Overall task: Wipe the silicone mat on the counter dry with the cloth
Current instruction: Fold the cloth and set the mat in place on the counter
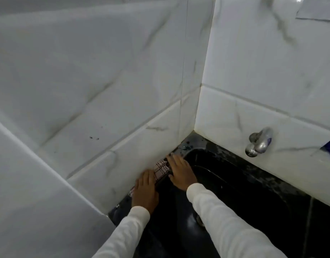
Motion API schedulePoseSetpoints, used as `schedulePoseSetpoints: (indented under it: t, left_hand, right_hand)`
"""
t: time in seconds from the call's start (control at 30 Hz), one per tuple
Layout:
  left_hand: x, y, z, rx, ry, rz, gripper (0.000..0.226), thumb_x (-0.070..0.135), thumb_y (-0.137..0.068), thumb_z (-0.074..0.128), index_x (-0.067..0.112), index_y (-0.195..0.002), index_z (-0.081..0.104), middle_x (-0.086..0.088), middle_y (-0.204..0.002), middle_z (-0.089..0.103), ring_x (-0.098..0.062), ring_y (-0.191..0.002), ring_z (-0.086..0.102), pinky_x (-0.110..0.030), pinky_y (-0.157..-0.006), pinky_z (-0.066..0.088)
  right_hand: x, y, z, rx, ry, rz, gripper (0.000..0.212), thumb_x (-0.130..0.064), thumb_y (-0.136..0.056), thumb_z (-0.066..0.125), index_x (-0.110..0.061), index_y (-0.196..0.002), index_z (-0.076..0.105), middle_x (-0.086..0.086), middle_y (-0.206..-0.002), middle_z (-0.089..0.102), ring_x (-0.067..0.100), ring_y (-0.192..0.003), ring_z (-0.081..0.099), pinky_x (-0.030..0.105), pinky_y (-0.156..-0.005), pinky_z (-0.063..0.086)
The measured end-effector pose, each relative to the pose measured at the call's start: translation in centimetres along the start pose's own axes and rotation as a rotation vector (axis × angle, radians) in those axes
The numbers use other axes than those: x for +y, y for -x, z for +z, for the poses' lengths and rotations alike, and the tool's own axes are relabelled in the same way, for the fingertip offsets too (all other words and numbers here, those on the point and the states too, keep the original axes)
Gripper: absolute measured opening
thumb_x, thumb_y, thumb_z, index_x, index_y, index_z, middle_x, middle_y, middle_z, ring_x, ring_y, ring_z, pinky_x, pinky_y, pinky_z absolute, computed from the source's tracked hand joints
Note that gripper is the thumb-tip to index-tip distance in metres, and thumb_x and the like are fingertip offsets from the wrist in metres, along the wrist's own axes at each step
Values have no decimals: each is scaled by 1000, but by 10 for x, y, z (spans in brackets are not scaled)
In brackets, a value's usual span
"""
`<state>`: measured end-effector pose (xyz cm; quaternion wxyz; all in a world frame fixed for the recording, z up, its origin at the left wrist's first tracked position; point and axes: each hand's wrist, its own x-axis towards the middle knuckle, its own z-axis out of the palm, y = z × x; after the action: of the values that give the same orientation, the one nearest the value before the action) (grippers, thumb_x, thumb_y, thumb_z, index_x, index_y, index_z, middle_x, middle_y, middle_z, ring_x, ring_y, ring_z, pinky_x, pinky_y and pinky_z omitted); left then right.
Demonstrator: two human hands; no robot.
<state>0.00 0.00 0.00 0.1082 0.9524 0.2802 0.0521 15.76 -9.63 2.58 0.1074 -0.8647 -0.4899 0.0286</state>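
Both hands flat, fingers straight: left hand [144, 190] and right hand [181, 171] press the checked cloth [161, 169] between them

Both arms in white sleeves reach forward, the left hand [144, 190] nearer and the right hand [181, 171] farther, each palm down with straight fingers spread flat.

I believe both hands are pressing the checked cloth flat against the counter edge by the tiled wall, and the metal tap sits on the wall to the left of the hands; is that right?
Not quite. The head view shows the metal tap on the tiled wall to the right of the hands, not the left. The rest holds: the left hand and right hand both press the checked cloth by the wall.
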Motion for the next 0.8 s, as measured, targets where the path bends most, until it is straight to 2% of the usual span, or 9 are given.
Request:
schedulePoseSetpoints:
  t: [0.07, 0.23, 0.33, 0.43, 0.63, 0.8]
  left_hand:
    - [-6, 1, 2, 20, 49, -35, 87, 11, -54, 77, 3, -136, 51, -18, -140, 51, -37, -125, 53, -53, -102, 45]
    - [-17, 5, 18, -23, 37, -48, 74, 11, -59, 75, 5, -131, 57, -17, -134, 56, -36, -119, 58, -53, -95, 50]
    - [-26, 9, 25, -56, 33, -65, 74, 10, -56, 77, 6, -128, 59, -17, -127, 59, -36, -111, 62, -50, -88, 54]
    - [-33, 11, 27, -35, -16, -22, 68, 9, -56, 75, 6, -122, 61, -17, -119, 62, -35, -103, 65, -47, -81, 57]
    - [-41, 8, 32, -48, -89, 5, 67, 11, -60, 80, 7, -123, 58, -16, -113, 62, -34, -95, 64, -44, -75, 58]
    - [-43, 14, 38, -5, -91, 33, 70, 6, -62, 79, 7, -128, 55, -18, -118, 60, -36, -101, 62, -47, -77, 58]
  right_hand:
    - [-8, -3, 6, -46, -42, -12, 75, -21, -86, 59, -17, -151, 20, 6, -156, 21, 30, -143, 18, 45, -113, 25]
    - [-18, -13, 25, -76, -71, -36, 71, -7, -81, 58, -14, -147, 32, 5, -152, 30, 31, -141, 24, 48, -108, 32]
    - [-17, -18, 35, -108, -93, -17, 73, -5, -80, 57, -18, -148, 31, 1, -154, 29, 28, -140, 26, 46, -108, 32]
    - [-12, -23, 43, -107, -134, 1, 75, -1, -78, 55, -20, -147, 34, -2, -154, 29, 28, -135, 34, 44, -103, 38]
    - [-13, -31, 41, -116, -79, 21, 70, -2, -77, 57, -20, -143, 38, 2, -145, 40, 28, -125, 44, 42, -94, 40]
    - [-12, -34, 45, -123, -44, 4, 68, -5, -74, 65, -22, -136, 45, 3, -135, 47, 29, -117, 49, 43, -87, 43]
